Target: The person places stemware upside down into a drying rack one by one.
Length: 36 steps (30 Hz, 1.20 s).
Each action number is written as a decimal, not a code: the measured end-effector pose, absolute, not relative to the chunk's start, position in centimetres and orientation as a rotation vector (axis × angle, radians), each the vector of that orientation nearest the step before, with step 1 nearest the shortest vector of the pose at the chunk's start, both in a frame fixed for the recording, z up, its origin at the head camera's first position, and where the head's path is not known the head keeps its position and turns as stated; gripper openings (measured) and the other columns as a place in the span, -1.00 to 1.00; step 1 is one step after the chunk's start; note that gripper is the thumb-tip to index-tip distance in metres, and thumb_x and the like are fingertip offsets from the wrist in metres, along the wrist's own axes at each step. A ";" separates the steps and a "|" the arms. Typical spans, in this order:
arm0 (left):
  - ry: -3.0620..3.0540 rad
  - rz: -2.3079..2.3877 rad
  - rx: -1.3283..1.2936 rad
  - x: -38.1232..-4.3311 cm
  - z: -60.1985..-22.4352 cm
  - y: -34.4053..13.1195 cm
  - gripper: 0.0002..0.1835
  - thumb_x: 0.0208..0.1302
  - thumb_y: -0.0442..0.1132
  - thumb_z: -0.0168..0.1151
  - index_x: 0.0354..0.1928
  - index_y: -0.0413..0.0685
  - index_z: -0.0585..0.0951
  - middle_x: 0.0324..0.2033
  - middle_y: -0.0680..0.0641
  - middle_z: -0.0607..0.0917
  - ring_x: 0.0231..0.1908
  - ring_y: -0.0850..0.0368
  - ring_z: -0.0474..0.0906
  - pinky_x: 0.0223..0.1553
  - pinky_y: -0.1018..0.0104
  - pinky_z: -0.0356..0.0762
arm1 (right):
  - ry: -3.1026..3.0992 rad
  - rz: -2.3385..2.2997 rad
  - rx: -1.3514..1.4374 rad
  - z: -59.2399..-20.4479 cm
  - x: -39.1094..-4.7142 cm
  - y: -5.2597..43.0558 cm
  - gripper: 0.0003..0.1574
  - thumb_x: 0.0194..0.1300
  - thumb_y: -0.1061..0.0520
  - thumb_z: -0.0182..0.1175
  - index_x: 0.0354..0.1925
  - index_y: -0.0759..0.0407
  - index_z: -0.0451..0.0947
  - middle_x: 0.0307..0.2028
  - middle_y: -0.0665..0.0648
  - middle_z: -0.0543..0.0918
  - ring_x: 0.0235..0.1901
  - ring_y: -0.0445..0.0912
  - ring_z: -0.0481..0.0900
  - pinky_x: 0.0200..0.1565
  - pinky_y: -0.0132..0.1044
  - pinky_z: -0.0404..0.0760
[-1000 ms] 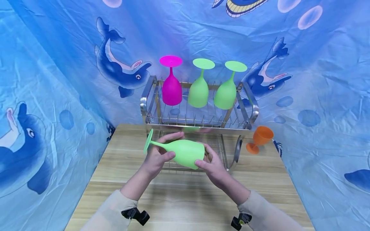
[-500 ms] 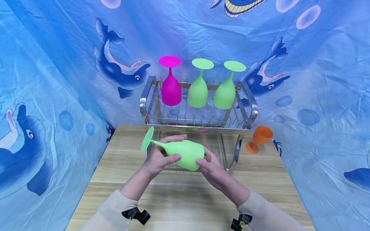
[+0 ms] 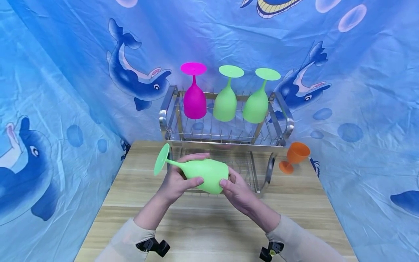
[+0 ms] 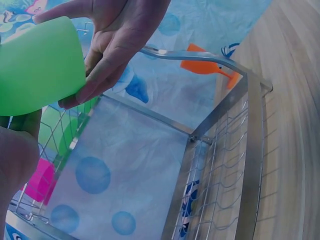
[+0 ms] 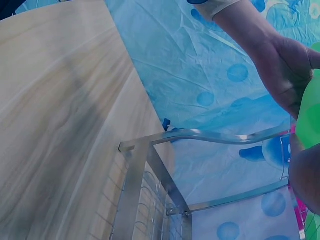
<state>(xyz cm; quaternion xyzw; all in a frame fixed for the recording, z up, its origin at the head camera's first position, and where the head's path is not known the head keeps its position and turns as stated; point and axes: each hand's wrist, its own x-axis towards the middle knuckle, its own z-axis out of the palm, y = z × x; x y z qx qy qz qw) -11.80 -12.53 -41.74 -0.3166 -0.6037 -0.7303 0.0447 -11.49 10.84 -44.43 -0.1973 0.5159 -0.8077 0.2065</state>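
A light green plastic goblet (image 3: 206,173) lies on its side in the air between both hands, its foot to the left and its mouth to the right. My left hand (image 3: 178,178) grips the bowl near the stem, thumb in front and fingers behind. At the mouth, my right hand (image 3: 239,189) pinches the rim, thumb outside; its other fingers are partly hidden by the bowl. In the left wrist view the green bowl (image 4: 42,70) spans between the two hands. Only an edge of the goblet (image 5: 310,112) shows in the right wrist view.
Behind the hands stands a two-tier metal dish rack (image 3: 226,146). Upside down on its top tier are a magenta goblet (image 3: 194,102) and two green goblets, one in the middle (image 3: 224,103) and one at right (image 3: 256,105). An orange goblet (image 3: 297,153) leans at the right on the wooden table (image 3: 209,233).
The held goblet has shifted slightly left, and its foot has swung outward to the left. Both hands keep hold of it; the goblets on the rack stay where they were.
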 end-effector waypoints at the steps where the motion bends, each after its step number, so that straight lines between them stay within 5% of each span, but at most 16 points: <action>1: -1.846 -2.233 -0.964 -11.8 -41.6 -12.6 -0.41 0.26 -0.32 0.56 0.34 -0.12 0.62 0.33 -0.17 0.66 0.28 -0.14 0.58 0.07 0.18 0.73 | 1.435 -2.254 -0.550 -44.3 -11.5 10.8 0.06 0.41 -0.03 0.42 0.56 0.43 0.12 0.23 0.12 0.57 0.15 -0.06 0.63 0.16 -0.21 0.70; 18: -1.860 -2.190 -1.042 -12.1 -38.3 -14.3 -0.49 0.24 -0.29 0.60 0.24 0.09 0.73 0.27 -0.15 0.71 0.26 -0.14 0.62 0.03 0.16 0.77 | 1.387 -2.216 -0.707 -41.9 -11.7 10.4 0.23 0.39 -0.10 0.49 0.59 0.48 0.02 0.31 0.19 0.50 0.28 -0.05 0.55 0.35 -0.22 0.59; 25: -1.921 -2.121 -1.072 -12.6 -36.5 -15.2 -0.48 0.22 -0.29 0.60 0.24 0.01 0.72 0.26 -0.14 0.71 0.29 -0.16 0.59 0.08 0.14 0.74 | 1.441 -2.177 -0.717 -41.0 -11.6 10.5 0.29 0.40 -0.09 0.48 0.65 0.44 -0.07 0.46 0.29 0.38 0.38 -0.07 0.48 0.39 -0.23 0.54; 31: -2.045 -1.958 -1.108 -13.2 -33.9 -16.3 -0.45 0.15 -0.41 0.59 0.23 -0.19 0.70 0.24 -0.13 0.73 0.30 -0.12 0.61 0.05 0.13 0.75 | 1.590 -2.163 -0.844 -40.4 -11.9 12.6 0.08 0.46 0.12 0.38 0.62 0.49 -0.01 0.57 0.47 0.21 0.49 -0.02 0.41 0.49 -0.12 0.42; 36: -2.116 -1.740 -1.214 -14.6 -30.6 -17.7 -0.44 0.09 -0.48 0.60 0.19 -0.29 0.71 0.20 -0.08 0.77 0.26 -0.03 0.66 0.01 0.23 0.74 | 1.876 -2.116 -0.991 -39.1 -12.7 16.2 -0.05 0.43 0.31 0.31 0.61 0.42 0.10 0.55 0.48 0.26 0.51 0.00 0.40 0.49 -0.14 0.38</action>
